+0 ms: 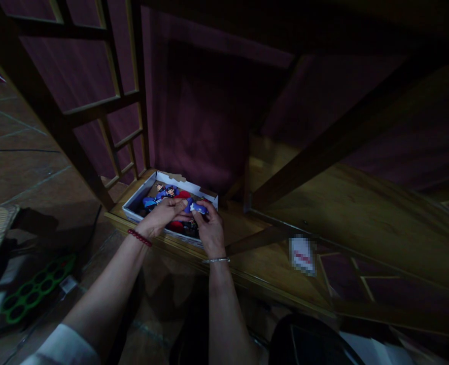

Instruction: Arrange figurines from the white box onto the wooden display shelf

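Observation:
Both hands meet over an open white cardboard box [133,217] on a wooden shelf. Between them is a small blue and white figurine [198,208]. My right hand [212,228] pinches it between thumb and fingers. My left hand [167,214], with a red bead bracelet at the wrist, closes its fingertips on the figurine's left end. Inside the box lie several small blue figurines [168,191] with dark hats, and red pieces [176,226] partly covered by my hands. The dim light hides finer detail.
The wooden shelf [247,248] runs to the right under a slanting beam [304,157]. Lattice woodwork [106,109] rises at the left before dark purple cloth. A blurred white item [302,254] lies right of my hands. On the floor is a green rack with round holes [37,289].

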Motion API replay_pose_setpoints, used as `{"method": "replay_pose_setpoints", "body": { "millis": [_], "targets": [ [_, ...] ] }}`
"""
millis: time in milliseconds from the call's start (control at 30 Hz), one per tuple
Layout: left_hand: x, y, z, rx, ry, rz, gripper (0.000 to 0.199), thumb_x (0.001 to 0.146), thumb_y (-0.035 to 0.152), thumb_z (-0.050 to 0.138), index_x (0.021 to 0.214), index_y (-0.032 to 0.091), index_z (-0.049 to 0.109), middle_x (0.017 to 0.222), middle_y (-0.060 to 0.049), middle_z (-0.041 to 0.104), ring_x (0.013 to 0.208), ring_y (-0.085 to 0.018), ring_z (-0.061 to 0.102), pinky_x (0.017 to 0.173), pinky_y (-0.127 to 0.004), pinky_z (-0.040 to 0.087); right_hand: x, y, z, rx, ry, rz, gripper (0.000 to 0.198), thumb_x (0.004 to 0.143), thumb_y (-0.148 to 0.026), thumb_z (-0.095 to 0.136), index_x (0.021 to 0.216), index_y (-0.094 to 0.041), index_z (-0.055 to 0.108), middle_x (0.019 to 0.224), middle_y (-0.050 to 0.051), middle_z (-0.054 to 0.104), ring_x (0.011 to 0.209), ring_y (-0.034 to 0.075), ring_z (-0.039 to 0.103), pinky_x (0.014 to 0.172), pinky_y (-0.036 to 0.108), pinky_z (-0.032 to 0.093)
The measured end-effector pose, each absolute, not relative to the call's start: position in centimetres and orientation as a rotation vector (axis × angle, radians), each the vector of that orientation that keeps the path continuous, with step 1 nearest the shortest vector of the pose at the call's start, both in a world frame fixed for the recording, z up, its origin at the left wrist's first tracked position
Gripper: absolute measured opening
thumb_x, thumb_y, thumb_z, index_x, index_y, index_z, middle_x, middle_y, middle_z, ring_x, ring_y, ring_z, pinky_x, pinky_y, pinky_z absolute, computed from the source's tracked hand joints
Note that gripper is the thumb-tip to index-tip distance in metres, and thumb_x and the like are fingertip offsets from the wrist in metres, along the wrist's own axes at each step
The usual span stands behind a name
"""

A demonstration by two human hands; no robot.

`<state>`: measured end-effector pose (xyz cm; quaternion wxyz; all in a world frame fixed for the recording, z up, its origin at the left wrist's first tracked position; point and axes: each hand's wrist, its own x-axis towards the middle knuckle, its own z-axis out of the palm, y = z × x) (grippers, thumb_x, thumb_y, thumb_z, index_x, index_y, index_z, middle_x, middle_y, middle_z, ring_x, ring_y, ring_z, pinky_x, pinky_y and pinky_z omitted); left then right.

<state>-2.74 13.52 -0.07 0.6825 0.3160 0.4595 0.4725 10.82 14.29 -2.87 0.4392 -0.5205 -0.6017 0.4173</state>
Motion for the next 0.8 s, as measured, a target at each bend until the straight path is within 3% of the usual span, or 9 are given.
{"method": "replay_pose_setpoints", "body": {
  "millis": [200, 467, 800],
  "targets": [
    [-2.47, 13.49, 0.19, 0.680, 1.046, 1.075, 0.027, 0.068, 0.032, 0.065, 0.079, 0.007, 0.063, 0.073, -0.008, 0.067, 0.071, -0.018, 0.064, 0.070, -0.032, 0.052, 10.81, 14.21, -2.66, -1.288, -1.489, 1.038, 0.024, 0.072, -0.031, 0.053, 0.095, -0.023, 0.057, 0.092, 0.000, 0.062, 0.077, 0.015, 0.057, 0.070, 0.027, 0.046],
    [-2.45, 13.39, 0.13, 0.622, 1.015, 1.100, 0.016, 0.072, 0.023, 0.060, 0.076, 0.007, 0.060, 0.072, -0.008, 0.066, 0.069, -0.016, 0.064, 0.073, -0.033, 0.052, 10.80, 14.32, -3.11, -1.252, -1.527, 0.984, 0.023, 0.074, -0.029, 0.052, 0.095, -0.023, 0.057, 0.100, 0.000, 0.060, 0.086, 0.015, 0.056, 0.079, 0.028, 0.043],
    [-2.18, 13.48, 0.02, 0.583, 1.039, 1.081, 0.029, 0.077, 0.035, 0.053, 0.082, 0.008, 0.060, 0.074, -0.009, 0.066, 0.071, -0.017, 0.064, 0.072, -0.033, 0.052, 10.66, 14.18, -3.10, -1.307, -1.592, 0.888, 0.023, 0.073, -0.025, 0.049, 0.094, -0.023, 0.058, 0.097, 0.002, 0.060, 0.091, 0.017, 0.054, 0.081, 0.030, 0.042]
  ]
}}
